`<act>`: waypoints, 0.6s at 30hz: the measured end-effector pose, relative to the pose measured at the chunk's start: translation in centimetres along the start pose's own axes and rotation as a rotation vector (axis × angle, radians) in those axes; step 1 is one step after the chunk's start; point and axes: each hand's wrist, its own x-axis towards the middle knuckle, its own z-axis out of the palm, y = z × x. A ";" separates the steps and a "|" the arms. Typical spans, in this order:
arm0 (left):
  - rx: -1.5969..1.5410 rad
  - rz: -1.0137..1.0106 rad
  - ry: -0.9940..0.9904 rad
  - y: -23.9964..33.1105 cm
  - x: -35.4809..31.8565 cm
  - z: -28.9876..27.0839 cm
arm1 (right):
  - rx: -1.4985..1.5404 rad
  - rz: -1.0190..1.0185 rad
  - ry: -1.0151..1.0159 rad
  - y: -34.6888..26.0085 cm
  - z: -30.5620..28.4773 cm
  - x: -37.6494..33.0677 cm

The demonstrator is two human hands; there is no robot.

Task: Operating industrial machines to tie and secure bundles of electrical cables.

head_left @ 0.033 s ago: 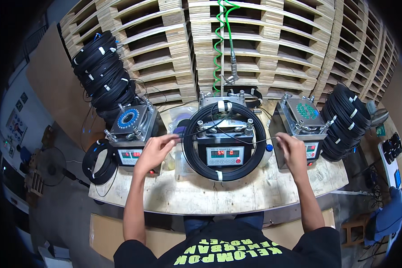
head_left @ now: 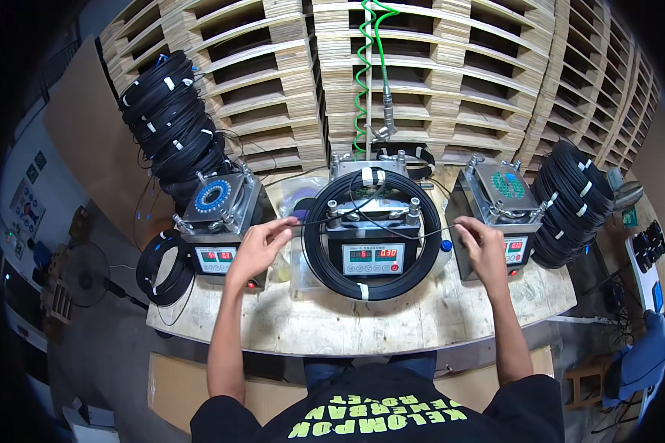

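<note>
A coil of black cable [head_left: 312, 258], bound with white ties, stands upright against the front of the middle machine. Its digital panel [head_left: 373, 260] shows through the ring. On the coil's left side, my left hand [head_left: 262, 240] is pinched on one loose cable end. Over at the right, the fingertips of my right hand [head_left: 484, 244] are closed on the other cable end [head_left: 430, 235]. Both ends run inward across the coil towards its upper part. The metal clamp top [head_left: 373, 210] of the middle machine sits behind these strands.
Two similar machines flank it: the left has a blue-ringed disc [head_left: 213, 196], the right a green-dotted plate [head_left: 508, 184]. Cable coils are stacked at left [head_left: 171, 122] and right [head_left: 575, 199]. A blue-capped bottle [head_left: 445, 246] stands close by. A green air hose [head_left: 360, 81] hangs before wooden pallets [head_left: 428, 55].
The lit digits on the machine panels differ. My hands and the coil stay almost in place, both hands keeping their pinch on the cable.
</note>
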 end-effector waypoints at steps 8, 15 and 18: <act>-1.171 -0.234 0.434 -4.0 6.5 4.9 | 1.546 0.524 0.057 2.3 6.8 8.6; -1.566 -0.569 0.369 -5.6 12.9 4.0 | 1.110 0.593 -0.101 4.7 10.1 15.2; -1.392 -0.405 0.374 -6.4 15.3 3.8 | 0.974 0.490 -0.072 4.1 11.8 19.0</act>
